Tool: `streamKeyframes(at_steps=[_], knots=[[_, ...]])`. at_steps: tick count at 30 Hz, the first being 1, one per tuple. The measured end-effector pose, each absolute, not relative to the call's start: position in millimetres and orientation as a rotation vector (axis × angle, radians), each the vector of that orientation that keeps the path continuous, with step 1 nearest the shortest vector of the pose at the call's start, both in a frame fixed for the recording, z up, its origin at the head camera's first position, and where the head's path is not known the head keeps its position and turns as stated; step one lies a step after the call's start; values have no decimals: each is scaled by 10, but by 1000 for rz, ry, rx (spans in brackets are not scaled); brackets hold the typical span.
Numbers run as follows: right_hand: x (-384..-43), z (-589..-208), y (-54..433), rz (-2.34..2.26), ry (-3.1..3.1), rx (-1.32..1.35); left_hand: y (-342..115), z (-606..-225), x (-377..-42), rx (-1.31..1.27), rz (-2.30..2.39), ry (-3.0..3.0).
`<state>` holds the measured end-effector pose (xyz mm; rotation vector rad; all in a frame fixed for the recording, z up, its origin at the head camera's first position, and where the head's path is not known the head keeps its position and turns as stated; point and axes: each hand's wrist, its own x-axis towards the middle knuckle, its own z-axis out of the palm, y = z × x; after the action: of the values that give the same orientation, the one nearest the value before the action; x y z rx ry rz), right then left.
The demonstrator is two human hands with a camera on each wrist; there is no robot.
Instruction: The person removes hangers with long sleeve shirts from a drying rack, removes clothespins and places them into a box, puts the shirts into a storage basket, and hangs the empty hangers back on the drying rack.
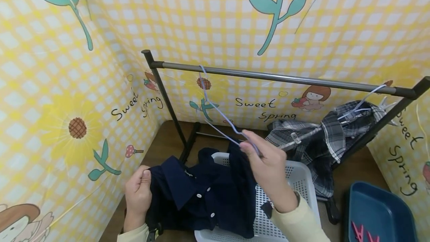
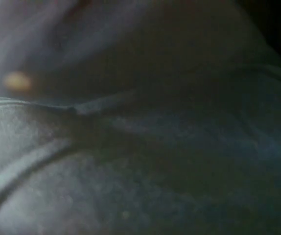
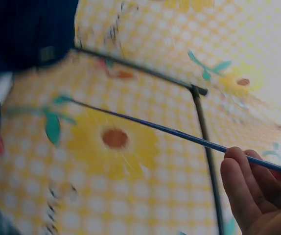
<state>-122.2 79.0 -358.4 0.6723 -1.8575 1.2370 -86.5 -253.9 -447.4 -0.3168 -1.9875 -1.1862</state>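
My left hand (image 1: 138, 193) grips a navy blue shirt (image 1: 221, 193) beside its collar, with white buttons running down the front. In the left wrist view, blurred dark cloth (image 2: 155, 161) fills the picture and hides the fingers. A lavender clothes hanger (image 1: 220, 112) is pinched at one end by my right hand (image 1: 267, 163). Its hook overlaps the rack's bar in the head view; whether it hangs there I cannot tell. The right wrist view shows my right hand (image 3: 263, 191) with fingers and thumb on the thin hanger (image 3: 165, 129). Part of the shirt hangs below the right hand.
Behind the hands stands a dark metal clothes rack (image 1: 255, 74). A grey plaid garment (image 1: 315, 137) hangs on a white hanger (image 1: 364, 98) at its right end. Beneath the shirt is a white perforated basket (image 1: 304, 178). A blue tray (image 1: 379, 204) with pink clothes pegs (image 1: 358, 230) sits at right.
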Motion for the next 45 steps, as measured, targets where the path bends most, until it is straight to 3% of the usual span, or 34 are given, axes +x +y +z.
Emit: streamKeyframes(at_steps=[8, 15, 26, 37, 45], knots=[[-1561, -3526, 533, 1606, -2307, 873, -2517, -4490, -886, -335, -1170, -1991], [-1780, -3477, 361, 1578, -2521, 1027, -2509, -4512, -936, -380, -1167, -1956], [-1610, -3790, 670, 1493, -2844, 933, -2433, -4372, -917, -476, -1189, -1929], [-1412, -4457, 884, 1007, -3048, 1284, -2395, -4283, -897, -640, -1227, -1867], [-1432, -4460, 1163, 1481, -2921, 1135, -2476, -4180, -798, -460, -1272, -2178]])
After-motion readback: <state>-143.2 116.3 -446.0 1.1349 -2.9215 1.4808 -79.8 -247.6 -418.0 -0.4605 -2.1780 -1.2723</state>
